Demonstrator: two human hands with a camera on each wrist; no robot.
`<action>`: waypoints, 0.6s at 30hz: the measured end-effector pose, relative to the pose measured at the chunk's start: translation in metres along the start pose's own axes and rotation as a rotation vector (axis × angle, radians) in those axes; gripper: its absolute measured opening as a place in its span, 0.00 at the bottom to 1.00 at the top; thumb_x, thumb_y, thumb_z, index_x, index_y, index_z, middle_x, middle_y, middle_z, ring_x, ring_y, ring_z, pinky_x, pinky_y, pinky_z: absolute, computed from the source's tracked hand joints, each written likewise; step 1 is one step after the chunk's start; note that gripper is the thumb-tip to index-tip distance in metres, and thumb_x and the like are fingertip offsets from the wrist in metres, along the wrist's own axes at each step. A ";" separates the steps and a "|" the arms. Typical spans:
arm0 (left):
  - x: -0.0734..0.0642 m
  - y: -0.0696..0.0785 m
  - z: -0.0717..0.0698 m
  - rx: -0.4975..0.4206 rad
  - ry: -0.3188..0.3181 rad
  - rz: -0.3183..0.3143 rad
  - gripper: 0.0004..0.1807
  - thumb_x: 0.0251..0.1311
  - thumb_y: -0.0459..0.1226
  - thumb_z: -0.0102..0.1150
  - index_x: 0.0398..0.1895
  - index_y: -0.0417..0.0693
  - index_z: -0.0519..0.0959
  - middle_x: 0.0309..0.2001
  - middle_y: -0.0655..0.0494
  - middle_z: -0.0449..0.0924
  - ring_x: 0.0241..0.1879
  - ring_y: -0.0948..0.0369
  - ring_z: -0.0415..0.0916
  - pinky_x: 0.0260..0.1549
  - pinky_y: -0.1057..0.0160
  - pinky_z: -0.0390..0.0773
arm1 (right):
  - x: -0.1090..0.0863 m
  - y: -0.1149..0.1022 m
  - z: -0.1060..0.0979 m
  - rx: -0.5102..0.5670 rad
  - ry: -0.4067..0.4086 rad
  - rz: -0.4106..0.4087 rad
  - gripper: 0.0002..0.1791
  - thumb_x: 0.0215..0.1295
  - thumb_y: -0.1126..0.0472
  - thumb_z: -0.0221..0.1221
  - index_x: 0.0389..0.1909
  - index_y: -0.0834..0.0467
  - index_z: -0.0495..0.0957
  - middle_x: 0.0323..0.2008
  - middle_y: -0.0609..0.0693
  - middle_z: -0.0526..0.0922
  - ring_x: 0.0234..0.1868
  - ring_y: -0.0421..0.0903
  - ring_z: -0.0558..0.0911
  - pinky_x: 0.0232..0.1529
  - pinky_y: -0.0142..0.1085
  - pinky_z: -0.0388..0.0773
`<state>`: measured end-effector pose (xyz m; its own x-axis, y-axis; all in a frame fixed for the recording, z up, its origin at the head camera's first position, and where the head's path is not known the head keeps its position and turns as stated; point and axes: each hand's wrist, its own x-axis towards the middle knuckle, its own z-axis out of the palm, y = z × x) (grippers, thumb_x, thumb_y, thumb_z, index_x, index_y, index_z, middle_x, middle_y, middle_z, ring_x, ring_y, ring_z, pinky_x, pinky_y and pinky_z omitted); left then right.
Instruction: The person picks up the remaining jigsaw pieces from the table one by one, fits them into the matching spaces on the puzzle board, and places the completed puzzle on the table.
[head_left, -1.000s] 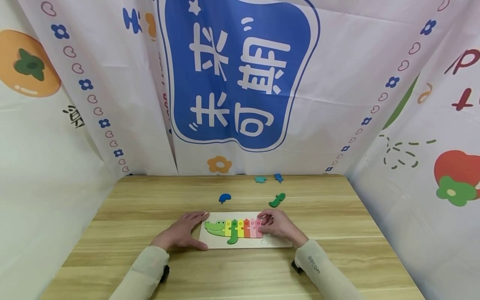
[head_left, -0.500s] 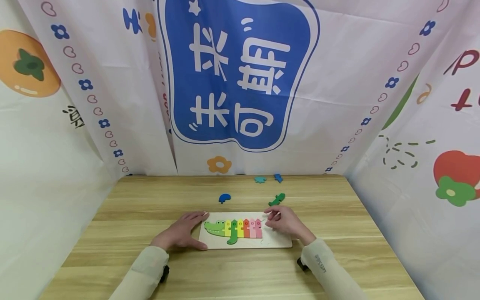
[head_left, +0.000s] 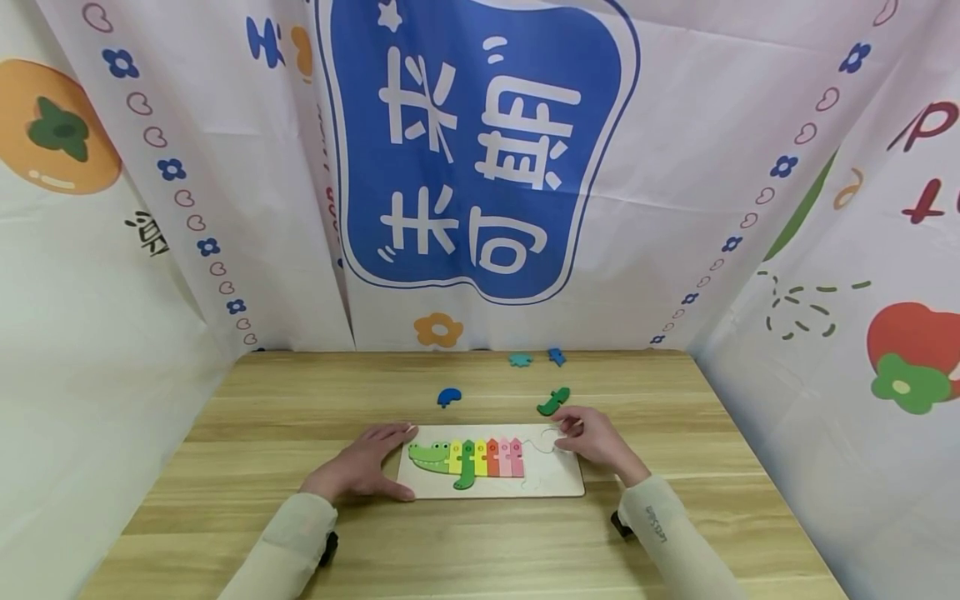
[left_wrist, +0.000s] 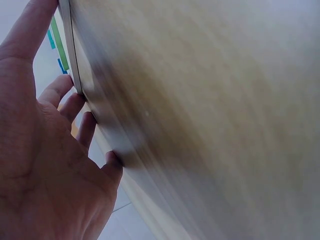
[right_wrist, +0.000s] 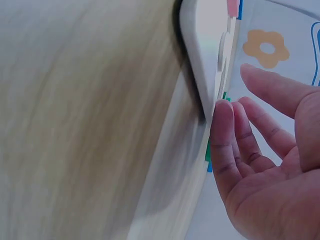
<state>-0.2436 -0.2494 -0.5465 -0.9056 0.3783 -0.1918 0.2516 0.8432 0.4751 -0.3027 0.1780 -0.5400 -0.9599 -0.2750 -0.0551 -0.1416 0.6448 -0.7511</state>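
- Your left hand [head_left: 362,461] is spread wide at the left end of the white puzzle board [head_left: 558,482], thumb at its near left corner and fingertips at its far left corner.
- Your right hand [head_left: 596,442] is over the far right part of the board, fingers bent in the head view; the right wrist view shows a gap between thumb and fingers, so the grip is loose and holds nothing. Whether its fingertips touch the board you cannot tell.
- The board lies flat before you on the wood-grain table [head_left: 480,550].
- On the board's left part lies a green crocodile head [head_left: 430,457], followed rightward by strips in yellow, green with a leg, yellow, orange-red, light pink and pink.
- Right of these, thin curved outlines mark the board's pale surface.
- A dark green piece [head_left: 554,403] lies just beyond your right fingertips, off the board's far edge.
- A blue piece [head_left: 449,397] sits farther left; a teal piece [head_left: 521,360] and a small blue piece [head_left: 556,357] lie near the table's far edge.
- A printed curtain [head_left: 750,108] stands behind.
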 end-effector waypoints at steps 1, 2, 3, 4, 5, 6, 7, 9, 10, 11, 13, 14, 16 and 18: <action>0.000 0.000 0.000 -0.001 0.000 0.000 0.62 0.45 0.66 0.76 0.82 0.55 0.60 0.82 0.49 0.55 0.80 0.40 0.49 0.73 0.30 0.57 | 0.000 0.001 -0.001 0.000 0.004 0.002 0.19 0.59 0.70 0.72 0.53 0.60 0.84 0.39 0.51 0.82 0.38 0.44 0.80 0.41 0.37 0.82; 0.000 0.001 0.000 -0.003 0.000 0.000 0.62 0.45 0.66 0.76 0.82 0.55 0.60 0.82 0.49 0.55 0.80 0.40 0.49 0.73 0.30 0.57 | 0.000 0.002 -0.001 -0.001 0.007 0.009 0.20 0.59 0.70 0.72 0.53 0.60 0.84 0.39 0.52 0.82 0.39 0.44 0.80 0.42 0.37 0.82; 0.000 0.001 0.000 -0.004 0.000 0.001 0.62 0.45 0.66 0.76 0.82 0.55 0.60 0.82 0.49 0.55 0.80 0.39 0.49 0.73 0.30 0.57 | 0.000 0.002 -0.002 -0.002 0.011 0.013 0.20 0.58 0.71 0.72 0.53 0.61 0.84 0.39 0.52 0.83 0.39 0.45 0.80 0.42 0.37 0.82; 0.000 0.001 0.000 -0.004 -0.003 0.000 0.62 0.45 0.66 0.76 0.82 0.55 0.60 0.82 0.49 0.55 0.80 0.39 0.49 0.73 0.30 0.57 | 0.000 0.003 -0.001 -0.002 0.013 0.018 0.20 0.58 0.71 0.72 0.53 0.61 0.84 0.39 0.52 0.82 0.39 0.45 0.79 0.42 0.37 0.81; 0.000 0.001 0.000 -0.002 -0.005 -0.001 0.62 0.45 0.66 0.76 0.82 0.55 0.60 0.82 0.49 0.55 0.80 0.39 0.49 0.73 0.30 0.57 | 0.000 0.004 -0.001 -0.003 0.015 0.021 0.20 0.58 0.72 0.72 0.52 0.61 0.84 0.39 0.53 0.82 0.39 0.45 0.79 0.42 0.36 0.81; 0.000 0.001 0.000 -0.002 -0.007 -0.002 0.62 0.45 0.66 0.76 0.82 0.55 0.60 0.82 0.49 0.55 0.80 0.39 0.49 0.73 0.30 0.57 | 0.000 0.005 -0.001 -0.002 0.017 0.023 0.20 0.58 0.72 0.72 0.52 0.62 0.84 0.39 0.53 0.82 0.38 0.45 0.79 0.41 0.36 0.80; 0.000 0.001 0.001 0.000 -0.009 -0.003 0.62 0.46 0.66 0.76 0.82 0.55 0.60 0.82 0.49 0.55 0.80 0.39 0.49 0.73 0.30 0.57 | 0.000 0.005 -0.001 -0.001 0.019 0.026 0.20 0.58 0.73 0.72 0.52 0.62 0.84 0.39 0.53 0.82 0.38 0.45 0.78 0.41 0.36 0.80; 0.001 0.001 0.001 -0.001 -0.009 -0.003 0.62 0.46 0.66 0.76 0.82 0.55 0.59 0.82 0.49 0.55 0.80 0.39 0.48 0.73 0.30 0.57 | 0.000 0.006 0.000 -0.006 0.022 0.020 0.20 0.57 0.74 0.71 0.52 0.63 0.84 0.39 0.54 0.82 0.38 0.45 0.78 0.40 0.36 0.79; 0.001 0.001 0.001 -0.001 -0.007 -0.003 0.62 0.46 0.66 0.76 0.82 0.55 0.59 0.82 0.49 0.55 0.80 0.39 0.48 0.73 0.30 0.57 | 0.000 0.007 0.000 -0.006 0.021 0.021 0.19 0.57 0.74 0.71 0.51 0.63 0.84 0.39 0.53 0.82 0.38 0.45 0.78 0.40 0.36 0.79; 0.001 0.001 0.001 -0.004 -0.006 -0.002 0.62 0.46 0.66 0.76 0.82 0.55 0.60 0.82 0.49 0.55 0.80 0.39 0.48 0.73 0.30 0.57 | 0.000 0.007 0.000 -0.006 0.022 0.021 0.19 0.57 0.74 0.71 0.51 0.63 0.84 0.39 0.53 0.82 0.38 0.45 0.78 0.40 0.35 0.79; 0.001 0.001 0.001 -0.006 -0.003 -0.001 0.62 0.46 0.66 0.76 0.82 0.55 0.60 0.82 0.49 0.55 0.80 0.39 0.48 0.73 0.30 0.57 | 0.001 0.007 0.000 -0.009 0.022 0.024 0.19 0.57 0.74 0.71 0.51 0.63 0.84 0.39 0.53 0.81 0.37 0.45 0.77 0.40 0.35 0.79; 0.001 0.001 0.000 -0.006 -0.001 0.000 0.62 0.45 0.66 0.76 0.82 0.55 0.60 0.82 0.49 0.55 0.80 0.39 0.49 0.73 0.30 0.57 | 0.001 0.008 0.000 -0.010 0.021 0.025 0.19 0.58 0.74 0.71 0.51 0.63 0.84 0.39 0.53 0.81 0.37 0.45 0.77 0.39 0.35 0.79; 0.001 0.000 0.000 -0.003 0.000 0.000 0.62 0.45 0.66 0.76 0.82 0.55 0.60 0.82 0.49 0.55 0.80 0.39 0.49 0.73 0.30 0.57 | 0.002 0.007 0.000 -0.009 0.016 0.035 0.18 0.58 0.74 0.71 0.50 0.63 0.85 0.38 0.53 0.81 0.37 0.45 0.77 0.40 0.35 0.78; 0.001 0.000 0.000 0.001 0.000 -0.002 0.62 0.45 0.66 0.76 0.82 0.55 0.60 0.82 0.49 0.55 0.80 0.39 0.49 0.73 0.30 0.57 | 0.003 0.008 0.000 -0.014 0.012 0.039 0.18 0.58 0.74 0.71 0.50 0.62 0.85 0.38 0.52 0.81 0.37 0.45 0.77 0.40 0.35 0.78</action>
<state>-0.2441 -0.2489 -0.5469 -0.9060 0.3768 -0.1927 0.2503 0.8442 0.4740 -0.3065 0.1819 -0.5460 -0.9675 -0.2409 -0.0769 -0.1068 0.6647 -0.7395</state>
